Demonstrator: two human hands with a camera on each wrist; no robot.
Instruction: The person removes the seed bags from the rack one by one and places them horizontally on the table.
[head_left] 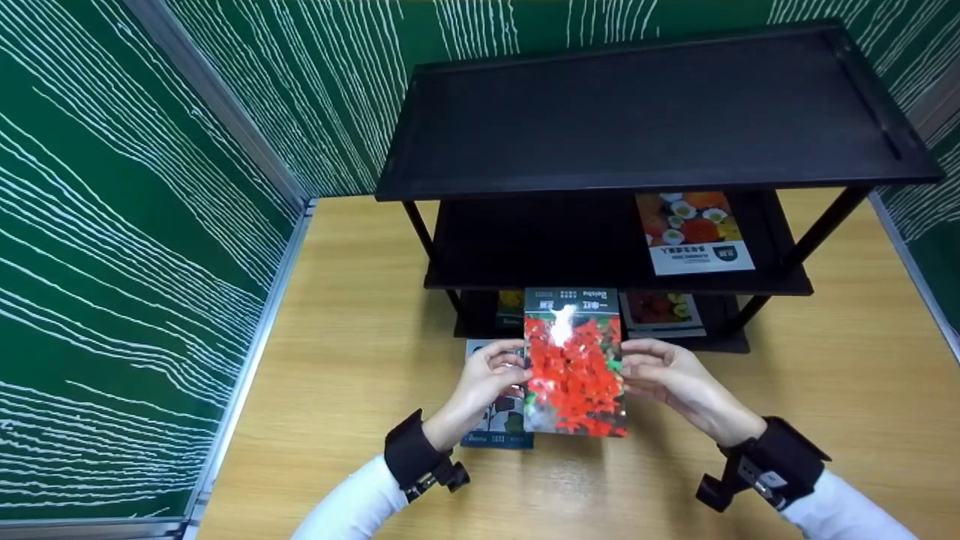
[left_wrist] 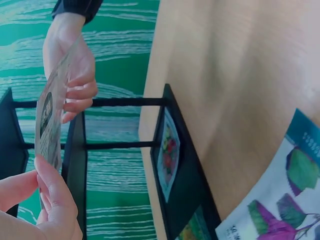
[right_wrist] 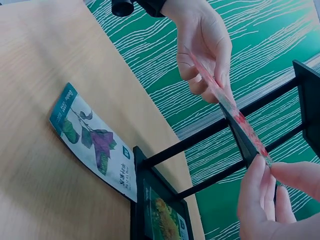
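A seed packet (head_left: 574, 375) with bright red flowers and a dark printed band is held up in front of a black shelf rack (head_left: 637, 120). My left hand (head_left: 480, 382) pinches its left edge between thumb and fingers. On the opposite edge, my right hand (head_left: 675, 379) pinches it the same way. The right wrist view shows the packet (right_wrist: 227, 102) almost edge-on between both hands. Below and left of it, a white packet with purple flowers (right_wrist: 95, 140) lies on the table, one end at the bottom shelf; the left hand partly covers it in the head view.
On the middle shelf, toward the right, lies a packet with white and orange flowers (head_left: 694, 232). The bottom shelf bears a yellow-flowered packet (right_wrist: 165, 217) and a red-and-green one (head_left: 664, 311). Green panels with white streaks (head_left: 112, 262) stand around the wooden table (head_left: 337, 337).
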